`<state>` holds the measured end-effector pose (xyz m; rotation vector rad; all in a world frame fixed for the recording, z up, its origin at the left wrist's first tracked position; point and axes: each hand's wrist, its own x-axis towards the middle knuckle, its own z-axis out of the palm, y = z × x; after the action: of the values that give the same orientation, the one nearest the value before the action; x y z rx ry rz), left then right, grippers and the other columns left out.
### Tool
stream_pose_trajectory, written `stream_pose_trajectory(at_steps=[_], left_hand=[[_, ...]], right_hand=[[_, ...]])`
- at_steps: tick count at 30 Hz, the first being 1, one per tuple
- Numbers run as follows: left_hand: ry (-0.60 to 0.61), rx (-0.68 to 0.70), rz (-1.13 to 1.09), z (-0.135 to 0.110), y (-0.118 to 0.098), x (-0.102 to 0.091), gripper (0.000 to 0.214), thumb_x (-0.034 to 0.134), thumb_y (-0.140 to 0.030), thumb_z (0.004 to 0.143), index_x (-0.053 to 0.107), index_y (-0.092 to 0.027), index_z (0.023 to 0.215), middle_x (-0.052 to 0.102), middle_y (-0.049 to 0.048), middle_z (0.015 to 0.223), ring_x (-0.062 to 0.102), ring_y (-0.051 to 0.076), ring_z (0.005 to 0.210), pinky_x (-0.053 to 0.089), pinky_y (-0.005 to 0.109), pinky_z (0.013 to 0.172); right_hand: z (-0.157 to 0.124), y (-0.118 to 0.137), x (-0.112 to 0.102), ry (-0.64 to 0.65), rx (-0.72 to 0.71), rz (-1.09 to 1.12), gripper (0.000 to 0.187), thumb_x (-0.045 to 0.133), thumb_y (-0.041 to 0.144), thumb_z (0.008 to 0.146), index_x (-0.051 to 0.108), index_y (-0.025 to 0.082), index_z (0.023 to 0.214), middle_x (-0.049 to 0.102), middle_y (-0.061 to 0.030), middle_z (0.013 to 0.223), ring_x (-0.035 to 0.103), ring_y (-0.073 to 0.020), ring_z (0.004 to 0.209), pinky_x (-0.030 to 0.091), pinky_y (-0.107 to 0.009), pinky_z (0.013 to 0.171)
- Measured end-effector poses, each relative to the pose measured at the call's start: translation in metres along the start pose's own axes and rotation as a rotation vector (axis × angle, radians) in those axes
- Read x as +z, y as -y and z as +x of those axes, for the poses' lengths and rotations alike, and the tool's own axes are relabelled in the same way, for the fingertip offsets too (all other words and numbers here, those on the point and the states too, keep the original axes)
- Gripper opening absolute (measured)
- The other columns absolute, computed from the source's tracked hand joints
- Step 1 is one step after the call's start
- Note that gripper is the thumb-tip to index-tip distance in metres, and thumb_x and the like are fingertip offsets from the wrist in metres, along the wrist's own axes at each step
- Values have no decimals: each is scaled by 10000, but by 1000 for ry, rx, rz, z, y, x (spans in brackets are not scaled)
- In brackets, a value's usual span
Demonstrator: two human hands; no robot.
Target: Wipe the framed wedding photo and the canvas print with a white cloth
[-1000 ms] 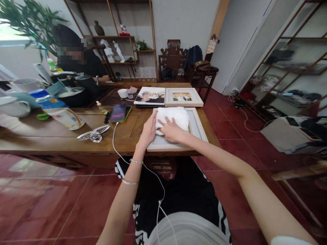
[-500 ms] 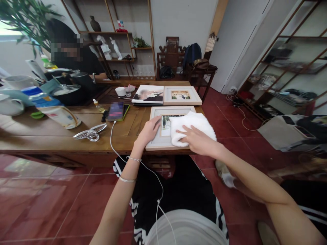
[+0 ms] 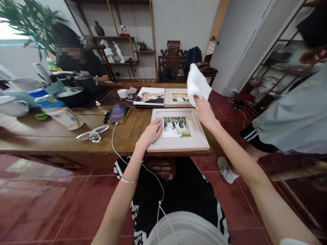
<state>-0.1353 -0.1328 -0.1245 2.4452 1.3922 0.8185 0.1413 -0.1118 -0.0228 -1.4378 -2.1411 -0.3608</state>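
Note:
A light wooden picture frame (image 3: 201,143) with a photo of two people lies flat at the table's front edge. My left hand (image 3: 152,131) rests on its left side, fingers lying over the border beside the photo. Above the frame's far right corner, my right hand (image 3: 203,108) grips a white fluffy cloth (image 3: 198,83) by its lower end. The cloth stands up from my fingers, clear of the frame, and covers part of a second picture frame (image 3: 168,98) behind. To that frame's left is a photo album (image 3: 149,96) or photo board.
A charging phone (image 3: 119,113), a silver hair claw (image 3: 94,133), a dropper bottle (image 3: 101,107) and a white-and-blue pack (image 3: 62,117) lie on the table's left. A person (image 3: 89,64) sits across the table; another person (image 3: 293,112) stands close at right.
My right hand has lifted the cloth off the frame, up and away, uncovering the photo. My left hand stays on the frame. A person has come into view at right.

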Motion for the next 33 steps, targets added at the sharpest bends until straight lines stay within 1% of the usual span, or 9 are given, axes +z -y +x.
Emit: stream_pose_trajectory(at_steps=[1,3,7,11,16,22,24,28,33], left_hand=[[-1,5,3,0,0,0,479,407,-305,973,529,-79,1377,465,189,1496,421,285,1412,348,448,1172],[-8,16,10,1,0,0,469,413,-302,971,544,-77,1361,476,189,1486,429,287,1405,355,444,1169],[-22,37,14,3,-1,-3,403,434,-287,964,614,-103,1274,565,170,1396,494,291,1347,392,442,1145],[-24,50,5,3,-2,-4,382,437,-272,962,643,-91,1228,610,171,1322,540,282,1294,416,415,1127],[-30,24,5,2,0,-1,465,446,-287,954,557,-75,1352,504,178,1465,448,281,1392,343,416,1182],[-24,7,-2,2,0,0,481,432,-306,955,565,-64,1349,499,184,1471,455,284,1389,343,437,1180],[-21,6,-7,1,0,-1,489,428,-311,954,560,-65,1356,495,181,1475,446,277,1396,343,433,1180],[-14,-4,-13,1,-1,-1,491,430,-321,953,560,-84,1364,502,163,1474,442,259,1401,339,420,1185],[-13,-23,-19,1,-1,-1,493,431,-323,956,559,-84,1367,490,162,1485,430,265,1409,333,432,1188]], right_hand=[[13,9,10,20,-54,-4,656,352,-63,809,452,133,1427,438,-183,1503,484,-322,1323,444,-457,1037],[32,32,30,168,-251,-63,591,354,-79,812,506,72,1363,353,-238,1546,484,-331,1308,391,-472,1067],[45,75,58,361,-461,-50,546,479,-39,809,597,185,1292,562,-130,1402,586,-256,1143,422,-374,982],[37,86,64,444,-494,-85,423,432,30,887,643,183,1220,663,-116,1206,608,-243,1044,416,-340,874],[25,55,44,484,-416,-196,479,418,9,871,625,185,1266,682,-145,1128,621,-264,1004,374,-349,804],[7,6,6,575,-266,-331,399,436,-19,830,714,155,1057,724,-151,984,642,-264,862,325,-347,689],[1,-2,-2,587,-240,-351,414,420,-23,831,709,151,1071,724,-156,990,640,-261,851,317,-346,679],[-13,0,-9,604,-236,-345,445,405,-14,840,692,159,1133,719,-152,1022,636,-250,874,330,-340,704],[-42,29,-35,660,-237,-319,448,437,-11,804,700,158,1124,733,-139,940,646,-236,815,338,-326,678]])
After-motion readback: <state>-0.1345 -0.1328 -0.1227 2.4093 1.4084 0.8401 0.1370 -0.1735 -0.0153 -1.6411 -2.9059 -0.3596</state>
